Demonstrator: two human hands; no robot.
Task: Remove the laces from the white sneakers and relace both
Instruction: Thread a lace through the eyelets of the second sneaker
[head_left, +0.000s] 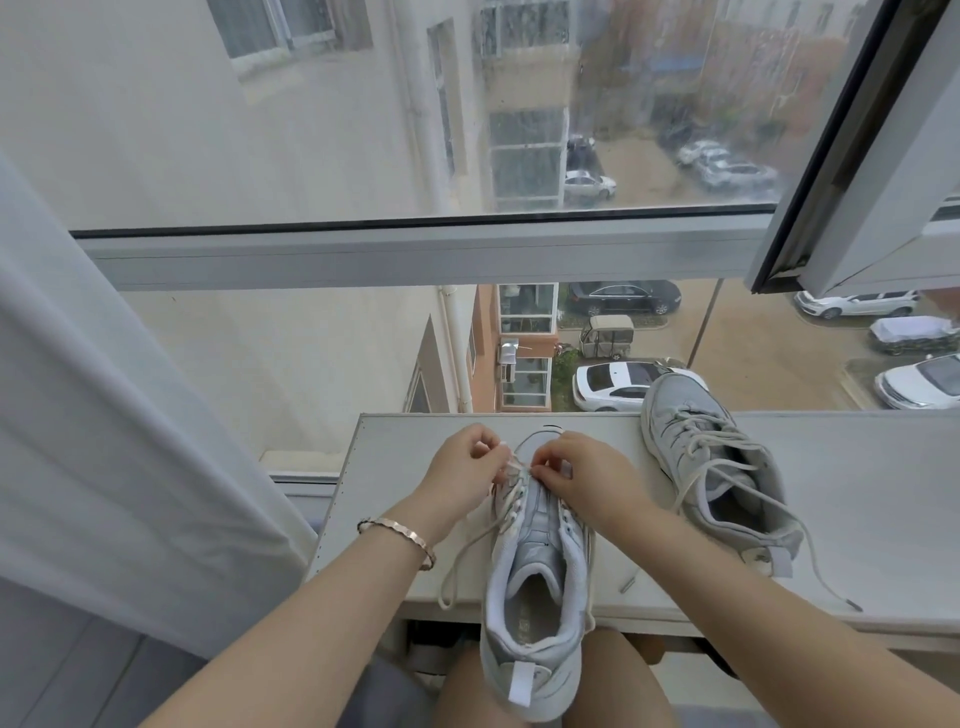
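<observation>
The left hand (467, 465) and the right hand (584, 467) meet over the front of the near sneaker (540, 525). The fingers of both are curled in, and their tips pinch the lace (511, 470) at the eyelets closest to the toe, one hand on each side of the tongue. From there the lace crosses back through a few eyelets. Its loose ends trail off both sides of the shoe, the left one looping down over the table (395, 467) edge. This sneaker lies lengthwise with its toe pointing away towards the glass. Its heel and pull tab hang past the table's near edge, above the person's bare knees. A thin metal bracelet (402, 535) sits on the left wrist. The second sneaker (696, 431) rests on the table well to the right, angled with its toe towards the window. It is loosely laced (one long end runs out across the tabletop to the right). A pale curtain (104, 415) hangs along the left, and a white window frame (363, 254) crosses the view above. Parked cars (618, 387) show far below through the glass.
</observation>
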